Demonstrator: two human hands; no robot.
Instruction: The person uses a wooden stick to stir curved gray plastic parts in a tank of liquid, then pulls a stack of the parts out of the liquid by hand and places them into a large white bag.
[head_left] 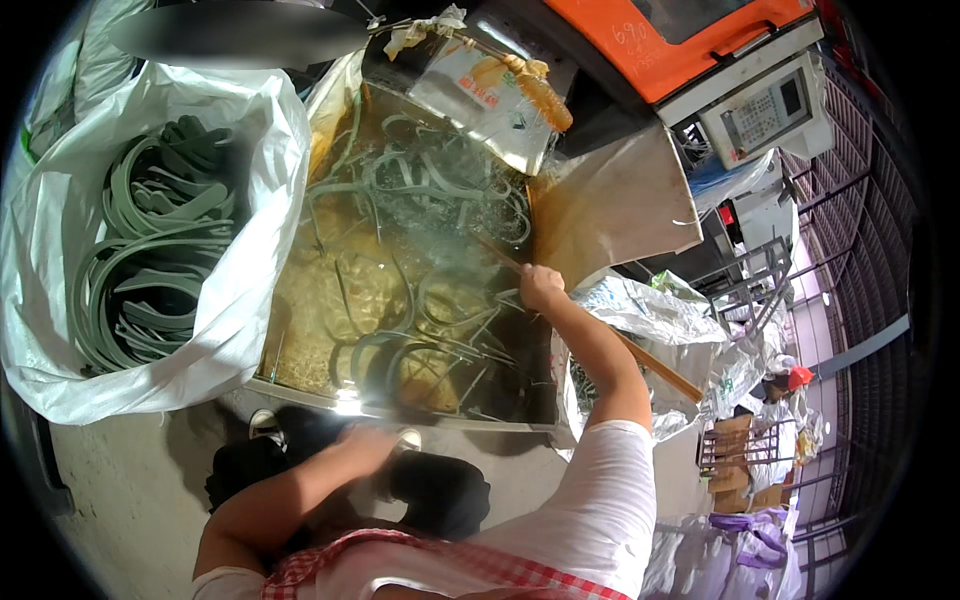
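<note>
My right hand (543, 288) is closed around a long wooden stick (655, 367) over the right side of a water-filled tank (480, 426). The stick's far end reaches down to the water, while its other end sticks out past the tank's right edge. Grey-green curved strips (450, 180) lie in the water, which is churned and bubbling toward the back. More of these strips (400, 365) rest in the near part. My left hand (368, 450) hangs low just outside the tank's front rim, near my knees. Blur and glare hide its fingers.
At the left stands an open white woven sack (275, 240) with coiled grey-green strips (160, 270) inside. A tan sheet (610, 205) slopes up at the tank's right. Behind it is an orange machine (640, 50) with a control panel (765, 110). White plastic bags (650, 305) crowd the right.
</note>
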